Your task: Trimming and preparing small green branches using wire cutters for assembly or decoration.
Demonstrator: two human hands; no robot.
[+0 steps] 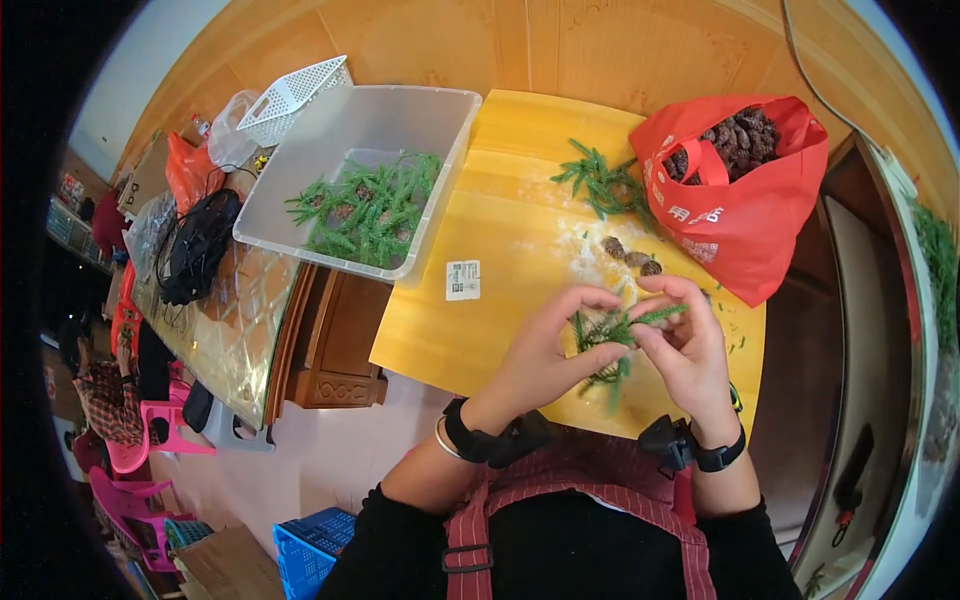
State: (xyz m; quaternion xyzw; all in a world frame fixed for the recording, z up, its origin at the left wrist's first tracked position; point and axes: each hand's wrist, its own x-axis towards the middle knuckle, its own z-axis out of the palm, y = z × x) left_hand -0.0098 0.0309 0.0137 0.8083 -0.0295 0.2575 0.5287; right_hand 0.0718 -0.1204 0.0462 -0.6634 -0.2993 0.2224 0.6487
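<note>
Head view shows the left hand [545, 350] and right hand [688, 345] both pinching a green pine sprig [612, 335] above the yellow bench [500, 250]. Three pine cones [632, 256] lie just beyond, beside a red bag [745, 210].

Getting single view only, head-worn fisheye, so no second view sharing any part of scene. Camera looking steeply down from above at yellow tabletop [500, 300], close in. I'm seeing left hand [545, 350] and right hand [685, 345] sitting centre-low in frame, forearms entering from lower edge. Straight edges bending toward dark rim. View facing forward past clear plastic bin [300, 170] toward wooden wall [560, 45] at top. Floor showing lower left.
</note>
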